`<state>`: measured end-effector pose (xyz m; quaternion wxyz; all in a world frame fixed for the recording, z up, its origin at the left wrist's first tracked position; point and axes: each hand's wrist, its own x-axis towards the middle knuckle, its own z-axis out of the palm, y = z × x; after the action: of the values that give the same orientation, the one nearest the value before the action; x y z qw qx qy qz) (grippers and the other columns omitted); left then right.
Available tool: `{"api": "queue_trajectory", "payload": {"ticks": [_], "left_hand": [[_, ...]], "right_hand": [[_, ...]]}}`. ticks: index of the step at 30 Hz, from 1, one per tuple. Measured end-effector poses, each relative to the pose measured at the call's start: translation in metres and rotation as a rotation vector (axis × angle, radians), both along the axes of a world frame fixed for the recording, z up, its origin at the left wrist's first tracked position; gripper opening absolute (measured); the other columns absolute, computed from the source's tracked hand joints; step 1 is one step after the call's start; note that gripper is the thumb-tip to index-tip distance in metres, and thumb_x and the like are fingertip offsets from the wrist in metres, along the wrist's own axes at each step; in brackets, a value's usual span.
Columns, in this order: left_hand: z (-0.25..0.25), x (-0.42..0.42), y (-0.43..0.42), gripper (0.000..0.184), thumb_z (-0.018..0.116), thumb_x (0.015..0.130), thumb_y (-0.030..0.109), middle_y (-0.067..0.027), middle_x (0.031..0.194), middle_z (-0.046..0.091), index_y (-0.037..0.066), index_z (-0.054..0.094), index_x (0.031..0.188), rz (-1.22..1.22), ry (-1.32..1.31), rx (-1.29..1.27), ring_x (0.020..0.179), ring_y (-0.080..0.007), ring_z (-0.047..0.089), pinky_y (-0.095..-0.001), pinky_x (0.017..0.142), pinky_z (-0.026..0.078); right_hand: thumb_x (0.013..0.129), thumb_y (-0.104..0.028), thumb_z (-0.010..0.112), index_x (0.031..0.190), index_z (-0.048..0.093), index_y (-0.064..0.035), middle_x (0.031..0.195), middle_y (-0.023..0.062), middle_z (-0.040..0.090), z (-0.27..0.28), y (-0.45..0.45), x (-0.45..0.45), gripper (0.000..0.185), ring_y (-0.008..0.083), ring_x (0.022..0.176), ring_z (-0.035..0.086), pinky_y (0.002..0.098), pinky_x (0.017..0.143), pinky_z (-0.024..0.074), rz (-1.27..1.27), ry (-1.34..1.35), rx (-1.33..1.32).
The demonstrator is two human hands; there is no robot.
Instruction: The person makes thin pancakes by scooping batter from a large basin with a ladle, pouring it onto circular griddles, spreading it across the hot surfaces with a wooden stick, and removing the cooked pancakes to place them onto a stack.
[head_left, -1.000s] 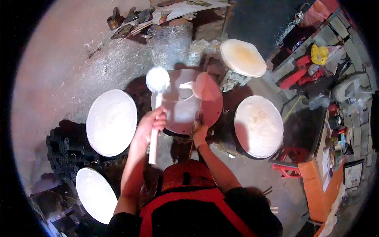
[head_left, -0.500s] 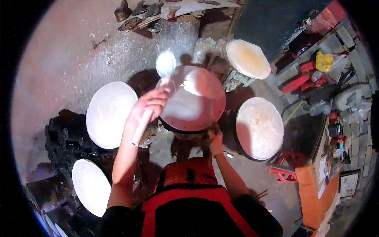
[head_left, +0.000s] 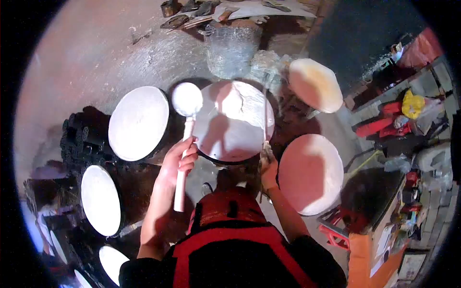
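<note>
My left hand (head_left: 181, 156) is closed round the long pale handle of a ladle (head_left: 187, 99). The ladle's round, white-coated bowl is raised beside the left edge of a round griddle (head_left: 229, 139). A glossy white patch of what looks like batter (head_left: 231, 103) lies on the griddle's far part. At the griddle's right edge, my right hand (head_left: 268, 165) grips a long thin stick (head_left: 265, 113), which points away from me along that edge. Left of the ladle is a round pale disc (head_left: 139, 123). Another pale disc (head_left: 311, 174) lies just right of my right hand.
A pale disc (head_left: 315, 85) is at the far right, and another (head_left: 100, 200) at the near left. Perforated black cylinders (head_left: 79, 139) are stacked on the left. A grey bucket-like container (head_left: 233, 50) stands behind. An orange-sided table (head_left: 360, 257) and a red stool (head_left: 333, 235) are at right.
The ladle has swung left, off the griddle, and now points away from me. The thin stick shows clearly in my right hand at the griddle's right side. The camera view has shifted.
</note>
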<state>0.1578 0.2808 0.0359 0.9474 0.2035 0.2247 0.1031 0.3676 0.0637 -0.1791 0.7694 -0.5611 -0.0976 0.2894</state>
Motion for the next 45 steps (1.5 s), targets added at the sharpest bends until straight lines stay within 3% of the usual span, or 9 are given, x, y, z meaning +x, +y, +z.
{"api": "queue_trajectory", "payload": {"ticks": [3,9,17,21,22,25,28,33,45], "left_hand": [[-0.007,-0.009,-0.04,0.009,0.048,0.091,0.013,0.0025,0.063,0.037,0.004,0.046,0.092,0.207,0.158,0.077,0.045,-0.003,0.032,-0.015,0.031,0.022],[-0.097,-0.063,-0.082,0.01,0.045,0.089,0.004,0.001,0.058,0.036,0.003,0.043,0.08,0.408,0.155,-0.73,0.041,-0.0061,0.033,-0.0174,0.032,0.025],[-0.124,-0.111,-0.133,0.018,0.044,0.092,0.012,0.0008,0.057,0.04,0.003,0.047,0.078,0.579,0.091,-0.727,0.041,-0.0065,0.035,-0.0192,0.034,0.03],[-0.108,-0.102,-0.153,0.02,0.043,0.093,0.013,0.0003,0.057,0.04,0.004,0.045,0.075,0.655,0.138,-0.678,0.042,-0.0068,0.035,-0.0192,0.035,0.031],[-0.105,-0.101,-0.159,0.021,0.043,0.093,0.013,0.0003,0.057,0.04,0.004,0.045,0.074,0.657,0.169,-0.664,0.042,-0.0069,0.035,-0.0192,0.035,0.032],[-0.092,-0.096,-0.175,0.021,0.043,0.093,0.013,-0.0002,0.057,0.04,0.005,0.043,0.073,0.678,0.21,-0.763,0.042,-0.0074,0.035,-0.0189,0.036,0.033],[-0.086,-0.098,-0.192,0.021,0.042,0.093,0.011,-0.0007,0.056,0.039,0.005,0.041,0.073,0.679,0.139,-0.884,0.043,-0.0089,0.037,-0.0195,0.038,0.035],[-0.11,-0.12,-0.233,0.013,0.043,0.091,0.009,-0.0023,0.055,0.039,0.001,0.044,0.081,0.809,0.433,-0.578,0.043,-0.0115,0.038,-0.0227,0.04,0.038],[-0.089,-0.134,-0.181,0.01,0.049,0.088,0.006,-0.0049,0.061,0.043,-0.001,0.047,0.082,0.561,0.444,-0.399,0.052,-0.013,0.044,-0.0225,0.047,0.042]], "right_hand": [[0.09,-0.009,0.052,0.124,0.05,0.0006,0.095,-0.001,0.055,-0.009,0.018,0.011,0.035,0.0108,0.086,0.051,0.0231,0.078,0.0412,0.042,-0.57,-0.251],[0.084,0.0,0.053,0.123,0.052,-0.0026,0.104,0.0022,0.056,0.013,0.038,0.016,0.038,0.0107,0.092,0.05,0.0234,0.081,0.0401,0.387,-0.412,-0.134],[0.087,-0.01,0.055,0.117,0.058,-0.0099,0.067,-0.0054,0.049,0.047,0.02,0.085,0.03,0.0034,0.042,0.037,0.0223,0.036,0.0278,0.207,-0.049,-0.402],[0.085,-0.003,0.055,0.108,0.058,-0.0003,0.087,0.0032,0.057,0.0,0.069,0.071,0.023,0.009,0.078,0.05,0.0204,0.069,0.0423,0.373,-0.564,-0.071],[0.085,-0.004,0.056,0.109,0.058,-0.0007,0.084,0.0038,0.056,0.002,0.08,0.059,0.024,0.0108,0.076,0.05,0.0211,0.069,0.0429,0.383,-0.147,0.061],[0.086,-0.006,0.056,0.117,0.057,-0.0077,0.077,0.0024,0.056,0.026,0.051,0.06,0.031,0.0091,0.058,0.049,0.0209,0.053,0.0422,0.599,-0.501,-0.222],[0.082,-0.004,0.055,0.119,0.057,-0.0172,0.069,-0.0018,0.055,0.058,0.009,0.093,0.04,0.0033,0.034,0.029,0.02,0.033,0.0242,0.904,0.022,-0.281],[0.083,-0.004,0.052,0.104,0.061,0.0019,0.082,0.0017,0.062,0.025,0.052,0.153,0.023,0.0106,0.073,0.055,0.0231,0.069,0.0437,0.367,-0.387,-0.35],[0.084,-0.003,0.057,0.117,0.058,-0.0094,0.085,0.0006,0.062,0.038,-0.033,0.103,0.033,0.003,0.046,0.044,0.0177,0.038,0.033,0.641,0.02,-0.293]]}}
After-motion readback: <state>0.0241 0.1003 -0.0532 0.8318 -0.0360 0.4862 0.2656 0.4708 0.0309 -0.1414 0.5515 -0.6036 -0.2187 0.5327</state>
